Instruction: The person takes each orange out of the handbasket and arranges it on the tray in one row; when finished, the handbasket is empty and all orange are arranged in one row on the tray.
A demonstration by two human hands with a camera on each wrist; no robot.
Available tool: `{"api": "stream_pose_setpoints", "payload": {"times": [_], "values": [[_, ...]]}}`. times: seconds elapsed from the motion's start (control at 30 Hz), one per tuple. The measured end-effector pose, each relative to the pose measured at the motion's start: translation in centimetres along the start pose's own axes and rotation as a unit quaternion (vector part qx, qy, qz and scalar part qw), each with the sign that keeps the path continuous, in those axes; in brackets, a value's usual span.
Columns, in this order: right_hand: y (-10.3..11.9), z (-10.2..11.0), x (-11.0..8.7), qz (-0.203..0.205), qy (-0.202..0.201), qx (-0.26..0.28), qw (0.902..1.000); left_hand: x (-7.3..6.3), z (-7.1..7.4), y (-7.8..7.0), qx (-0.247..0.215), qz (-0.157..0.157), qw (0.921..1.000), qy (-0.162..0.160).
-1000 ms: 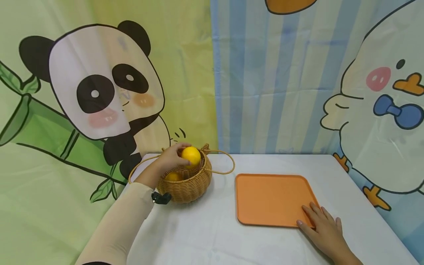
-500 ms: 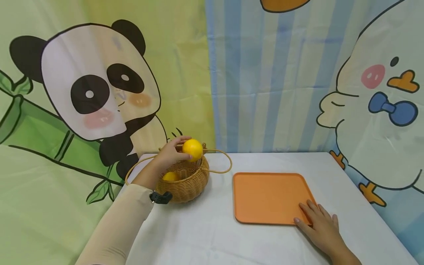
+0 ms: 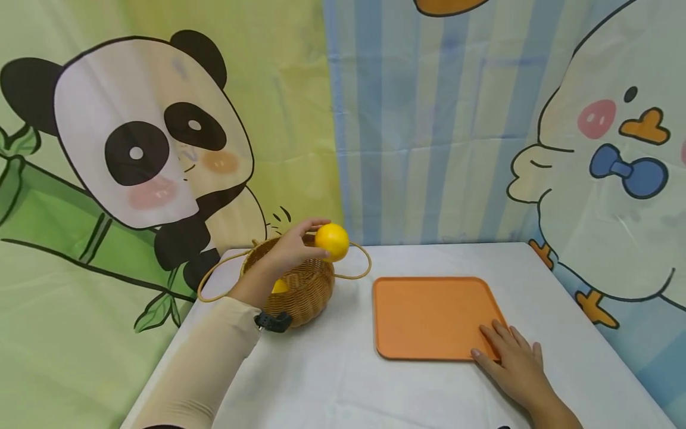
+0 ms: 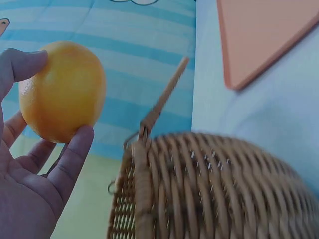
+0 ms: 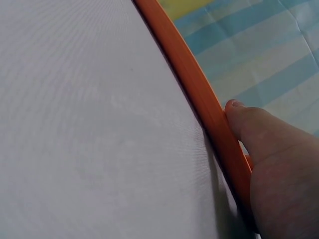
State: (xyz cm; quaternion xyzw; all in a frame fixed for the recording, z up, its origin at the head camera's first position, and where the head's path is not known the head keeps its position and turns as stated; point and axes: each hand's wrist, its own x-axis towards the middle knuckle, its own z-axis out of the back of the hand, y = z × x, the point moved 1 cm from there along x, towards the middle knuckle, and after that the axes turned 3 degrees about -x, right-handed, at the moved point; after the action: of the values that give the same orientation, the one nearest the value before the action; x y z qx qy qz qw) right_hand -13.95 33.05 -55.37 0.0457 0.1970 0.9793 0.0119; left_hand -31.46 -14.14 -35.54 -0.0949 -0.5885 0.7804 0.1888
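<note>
My left hand (image 3: 293,245) holds a yellow-orange orange (image 3: 332,242) between thumb and fingertips, over the right rim of a round wicker basket (image 3: 309,293). The left wrist view shows the thumb on one side of the orange (image 4: 65,92) and the fingers beneath it. A second yellow-orange fruit (image 3: 280,286) sits inside the basket, partly hidden by the left wrist. My right hand (image 3: 515,364) rests with outstretched fingers on the near right corner of a flat orange tray (image 3: 429,319). In the right wrist view, the thumb lies against the tray's raised edge (image 5: 199,94).
Both basket and tray stand on a table with a white cloth (image 3: 321,369), the basket left of the tray. A thin looped handle (image 3: 360,275) sticks out from the basket's right side. Behind the table hangs a curtain (image 3: 407,119) printed with a panda and a chick.
The left hand has lifted the orange up and rightward from the basket's mouth to its right rim. My right hand stays on the tray corner. The head view has shifted slightly.
</note>
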Motion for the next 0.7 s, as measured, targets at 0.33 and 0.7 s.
{"api": "stream_pose_setpoints", "payload": {"times": [0.33,0.7], "values": [[0.0,0.1,-0.1,0.002,-0.006,0.005,1.0,1.7,-3.4,0.2,-0.022,-0.017,0.9995,0.014],[0.2,0.4,-0.1,-0.004,-0.006,0.001,1.0,3.3,-8.0,0.1,-0.045,-0.029,0.9975,0.047]]}}
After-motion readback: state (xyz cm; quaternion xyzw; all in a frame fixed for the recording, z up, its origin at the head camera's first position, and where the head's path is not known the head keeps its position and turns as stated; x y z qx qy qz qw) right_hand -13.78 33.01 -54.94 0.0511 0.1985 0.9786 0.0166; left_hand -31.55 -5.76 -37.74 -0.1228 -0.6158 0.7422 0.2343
